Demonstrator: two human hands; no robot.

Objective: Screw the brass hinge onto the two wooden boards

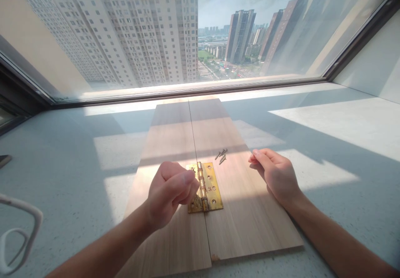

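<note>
A brass hinge [216,194] lies flat across the seam between the left wooden board [170,140] and the right wooden board [246,215]. My left hand [173,190] is closed, hovering over the hinge's left leaf and hiding part of it; whatever its fingers hold is hidden. Several small screws [222,156] rest on the right board, just beyond the hinge. To the right of them, above that board's edge, my right hand [278,174] has its fingers pinched together. Whether anything sits between those fingertips I cannot make out. Screw holes show along the hinge's right leaf.
Both boards lie side by side on a pale speckled sill [71,178], reaching toward a large window [200,84]. A white curved tube or cable [36,224] intrudes at lower left, with a dark object [4,160] above it. Sunlight and shadow bands cross the surface.
</note>
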